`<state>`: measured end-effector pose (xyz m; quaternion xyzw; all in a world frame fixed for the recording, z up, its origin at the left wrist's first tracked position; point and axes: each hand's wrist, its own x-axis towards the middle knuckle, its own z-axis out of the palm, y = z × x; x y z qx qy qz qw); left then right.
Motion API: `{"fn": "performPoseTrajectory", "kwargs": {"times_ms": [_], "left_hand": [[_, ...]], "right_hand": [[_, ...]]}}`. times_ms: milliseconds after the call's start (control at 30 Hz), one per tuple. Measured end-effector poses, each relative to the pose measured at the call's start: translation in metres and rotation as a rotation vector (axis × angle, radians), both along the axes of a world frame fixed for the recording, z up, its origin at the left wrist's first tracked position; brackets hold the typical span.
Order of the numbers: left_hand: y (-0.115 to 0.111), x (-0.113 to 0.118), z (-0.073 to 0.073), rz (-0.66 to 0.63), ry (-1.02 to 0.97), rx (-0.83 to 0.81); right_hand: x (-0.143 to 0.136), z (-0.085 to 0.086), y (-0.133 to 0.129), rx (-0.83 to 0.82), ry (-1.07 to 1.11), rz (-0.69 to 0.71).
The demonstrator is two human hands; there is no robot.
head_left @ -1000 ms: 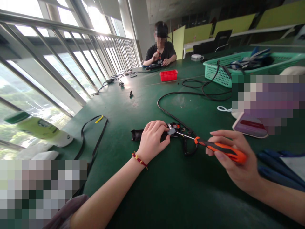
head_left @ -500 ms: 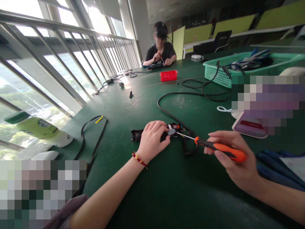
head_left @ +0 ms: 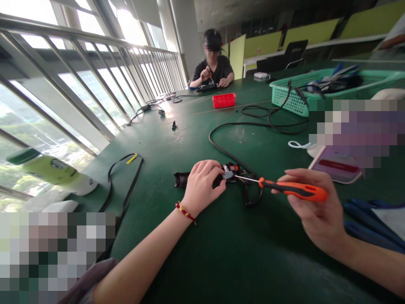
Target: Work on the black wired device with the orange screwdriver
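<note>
My left hand (head_left: 205, 179), with a red beaded bracelet at its wrist, is closed over the body of a black corded device (head_left: 181, 180) lying on the green table. At its right end the device's inside is exposed, with a grey part (head_left: 228, 174), a red-orange piece and thin wires showing. My right hand (head_left: 319, 211) is closed on a screwdriver (head_left: 294, 190) with an orange and black handle. The shaft reaches left, its tip at the grey part; whether it sits in a screw I cannot tell. A black curved piece (head_left: 253, 203) lies just below the device.
A black cable (head_left: 218, 131) loops from the device toward a green basket (head_left: 287, 99) at the right. Further off are a red tray (head_left: 224, 101) and a seated person working. At left lie a bottle (head_left: 53, 169) and a black strap (head_left: 129, 194); at right, a phone (head_left: 338, 166).
The screwdriver's handle has risen slightly and turned, and my right hand's grip has shifted with it. My left hand and the device stay where they were.
</note>
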<state>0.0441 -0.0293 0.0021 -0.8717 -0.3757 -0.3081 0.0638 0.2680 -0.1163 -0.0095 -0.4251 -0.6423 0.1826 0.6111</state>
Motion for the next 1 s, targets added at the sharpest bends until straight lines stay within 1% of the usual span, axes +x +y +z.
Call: {"fn": "performPoseTrajectory", "kwargs": {"times_ms": [33, 133, 167, 300, 467, 600, 633, 767, 800, 900, 933, 1000], "left_hand": [[-0.0001, 0.0001, -0.0001, -0.001, 0.0, 0.0], [-0.0002, 0.0001, -0.0003, -0.001, -0.007, 0.005], [-0.0002, 0.0001, -0.0004, -0.003, -0.007, 0.004], [0.0002, 0.0, -0.0004, -0.007, -0.003, 0.0], [0.0005, -0.0001, -0.0008, -0.003, -0.006, -0.001], [0.0007, -0.0007, -0.0011, -0.001, 0.003, -0.003], [0.0007, -0.0009, -0.0011, 0.0, 0.002, -0.001], [0.0006, -0.0013, -0.0009, -0.002, 0.004, -0.007], [0.0005, -0.0012, -0.0008, -0.003, 0.005, -0.008], [0.0004, -0.0007, -0.0005, 0.001, 0.002, -0.007], [0.0004, -0.0006, -0.0004, 0.001, 0.001, -0.009], [0.0003, -0.0004, -0.0005, -0.003, 0.004, -0.013]], "right_hand": [[-0.0001, 0.0001, 0.0, -0.003, 0.002, 0.004], [-0.0003, 0.0004, 0.0004, -0.038, -0.042, 0.082], [-0.0002, 0.0004, 0.0006, -0.037, -0.047, 0.081], [0.0002, -0.0007, 0.0011, 0.016, -0.016, -0.033], [0.0001, -0.0014, -0.0002, -0.063, -0.021, 0.068], [0.0002, -0.0013, -0.001, -0.02, -0.004, -0.018], [0.0001, -0.0013, -0.0011, -0.012, -0.012, -0.016], [-0.0008, -0.0004, -0.0007, -0.038, -0.059, 0.065], [-0.001, -0.0001, -0.0003, -0.032, -0.062, 0.051], [-0.0014, 0.0004, 0.0005, 0.014, -0.042, -0.06], [-0.0015, 0.0005, 0.0005, 0.017, -0.041, -0.066], [-0.0018, 0.0006, 0.0002, -0.006, -0.052, -0.009]]}}
